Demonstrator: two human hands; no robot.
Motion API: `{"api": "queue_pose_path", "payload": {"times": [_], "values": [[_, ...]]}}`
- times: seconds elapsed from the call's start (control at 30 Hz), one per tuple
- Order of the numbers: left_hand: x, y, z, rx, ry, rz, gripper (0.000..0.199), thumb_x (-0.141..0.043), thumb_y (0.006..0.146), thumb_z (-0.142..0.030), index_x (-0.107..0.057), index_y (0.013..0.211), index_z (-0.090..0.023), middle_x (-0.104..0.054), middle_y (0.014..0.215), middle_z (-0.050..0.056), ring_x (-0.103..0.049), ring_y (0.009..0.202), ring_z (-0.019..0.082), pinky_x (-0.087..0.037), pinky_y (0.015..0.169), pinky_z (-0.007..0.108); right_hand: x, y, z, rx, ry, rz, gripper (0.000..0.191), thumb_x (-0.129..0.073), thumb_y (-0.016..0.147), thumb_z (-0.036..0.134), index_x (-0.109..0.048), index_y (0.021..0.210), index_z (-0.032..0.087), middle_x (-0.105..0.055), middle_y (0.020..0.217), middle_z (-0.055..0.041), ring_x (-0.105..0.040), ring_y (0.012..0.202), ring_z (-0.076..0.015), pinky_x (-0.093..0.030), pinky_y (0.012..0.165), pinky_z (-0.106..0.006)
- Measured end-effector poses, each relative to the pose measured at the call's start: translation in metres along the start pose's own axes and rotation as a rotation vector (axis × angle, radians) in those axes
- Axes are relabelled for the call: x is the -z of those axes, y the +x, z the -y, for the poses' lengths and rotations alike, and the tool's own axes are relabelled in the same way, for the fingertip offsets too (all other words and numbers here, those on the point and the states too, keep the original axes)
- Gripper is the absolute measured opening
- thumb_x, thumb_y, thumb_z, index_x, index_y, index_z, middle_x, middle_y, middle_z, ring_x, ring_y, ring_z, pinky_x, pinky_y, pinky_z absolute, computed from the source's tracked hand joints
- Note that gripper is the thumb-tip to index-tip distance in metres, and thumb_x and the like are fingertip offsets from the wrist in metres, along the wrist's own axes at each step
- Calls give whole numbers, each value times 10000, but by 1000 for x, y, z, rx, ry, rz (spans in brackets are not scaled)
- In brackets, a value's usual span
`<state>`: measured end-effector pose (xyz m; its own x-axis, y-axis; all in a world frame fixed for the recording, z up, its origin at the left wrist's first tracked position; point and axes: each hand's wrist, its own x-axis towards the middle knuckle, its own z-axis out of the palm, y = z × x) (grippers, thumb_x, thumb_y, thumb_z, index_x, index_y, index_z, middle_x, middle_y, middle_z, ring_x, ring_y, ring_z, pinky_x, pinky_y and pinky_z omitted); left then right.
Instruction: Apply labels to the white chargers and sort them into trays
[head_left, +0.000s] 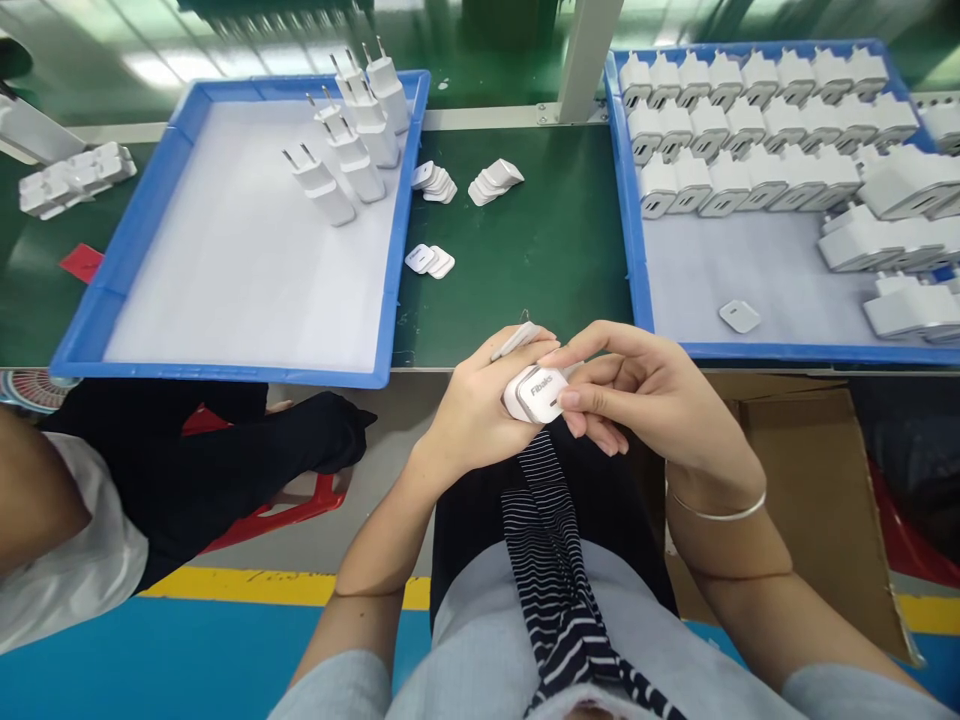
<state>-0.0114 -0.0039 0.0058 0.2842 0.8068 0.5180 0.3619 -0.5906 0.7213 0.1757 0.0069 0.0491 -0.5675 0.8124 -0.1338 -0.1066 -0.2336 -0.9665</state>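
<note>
In front of my lap, my left hand [472, 400] is wrapped around a white plug charger [511, 402], most of it hidden by the fingers. A thin white piece [517, 340], probably another end cover, sticks up between those fingers. My right hand [652, 400] pinches the edge of a white end cover [540, 390] with thumb and forefinger. That cover carries dark lettering and a small slot, and it lies at the charger's end; whether it sits fully flush I cannot tell. The right hand's other fingers curl loosely beneath.
A blue tray [386, 300] at left bears several upright two-pin chargers [322, 190]. Small stacks of white covers [431, 260] lie on the green bench [540, 260]. Another blue tray [637, 270] at right holds rows of chargers [727, 185] and a loose cover [739, 316]. A person [67, 520] sits at left.
</note>
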Motion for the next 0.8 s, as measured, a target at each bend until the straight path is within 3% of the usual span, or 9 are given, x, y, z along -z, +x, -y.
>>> {"api": "queue_pose_path", "payload": {"times": [0.47,0.8], "values": [[0,-1,-2,-48,75,33,286,-708,825,-132,-666,1107,-161,-709,1145,92,-689,1080,206,-605,909,324,-2,-1,9,-190,-44,3,284,-783,843,219,-559,1015,191,-662,575,49,-519,379,-62,-408,354,-126],[1,-5,-3,-25,135,84,251,-687,818,-136,-666,1067,-144,-693,1197,135,-689,1102,224,-611,886,324,3,0,11,-246,-84,45,253,-716,858,154,-530,1024,197,-668,574,51,-512,373,-60,-405,349,-120]]}}
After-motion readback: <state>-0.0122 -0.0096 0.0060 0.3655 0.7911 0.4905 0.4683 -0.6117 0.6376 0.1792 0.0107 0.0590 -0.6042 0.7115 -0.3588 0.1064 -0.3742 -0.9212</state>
